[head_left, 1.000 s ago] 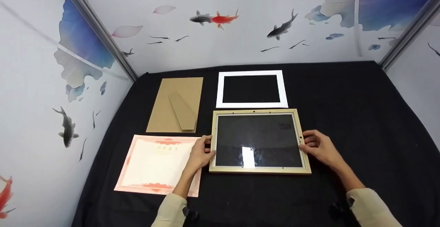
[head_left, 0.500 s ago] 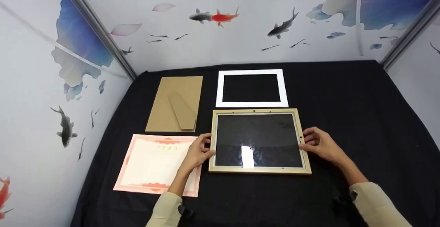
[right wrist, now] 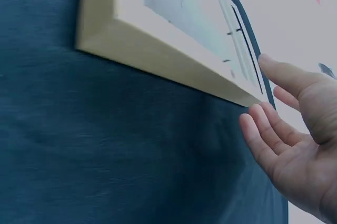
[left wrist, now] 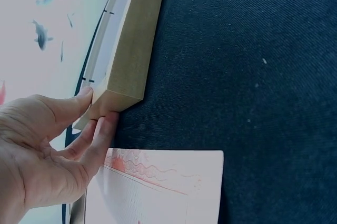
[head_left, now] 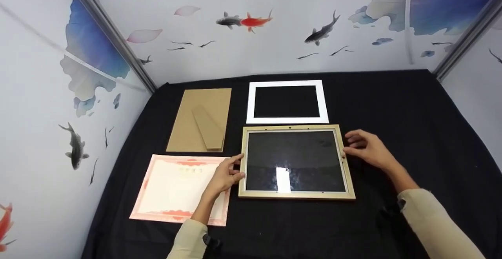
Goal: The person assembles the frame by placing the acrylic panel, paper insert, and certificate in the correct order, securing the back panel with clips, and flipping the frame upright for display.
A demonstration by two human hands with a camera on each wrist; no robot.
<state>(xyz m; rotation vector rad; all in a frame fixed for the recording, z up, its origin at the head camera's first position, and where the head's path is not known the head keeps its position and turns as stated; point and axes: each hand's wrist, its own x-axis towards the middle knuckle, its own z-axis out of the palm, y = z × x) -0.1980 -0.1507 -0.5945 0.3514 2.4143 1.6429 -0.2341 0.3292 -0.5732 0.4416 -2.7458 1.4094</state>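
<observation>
A gold-edged picture frame (head_left: 294, 195) lies on the black cloth, its glass pane (head_left: 298, 161) showing a bright reflection. My left hand (head_left: 224, 176) holds its left side; in the left wrist view the thumb sits on the top edge and the fingers press the outer side. Beside the right side is my right hand (head_left: 370, 149), fingers loosely bent. The right wrist view shows its thumb and fingers spread apart near the frame's edge, with nothing between them. Small dark tabs stand along the frame's inner rim.
Behind the frame lies a white mat (head_left: 287, 120) with a rectangular opening. A brown backing board (head_left: 180, 125) with a stand leg is at the back left. Under my left forearm sits a red-bordered certificate (head_left: 172, 188). Printed wall panels (head_left: 274, 55) enclose the black-covered table (head_left: 411, 114).
My right hand has loosened from the frame's right side and shifted a little away from me along it. The left hand and the frame stay nearly where they were.
</observation>
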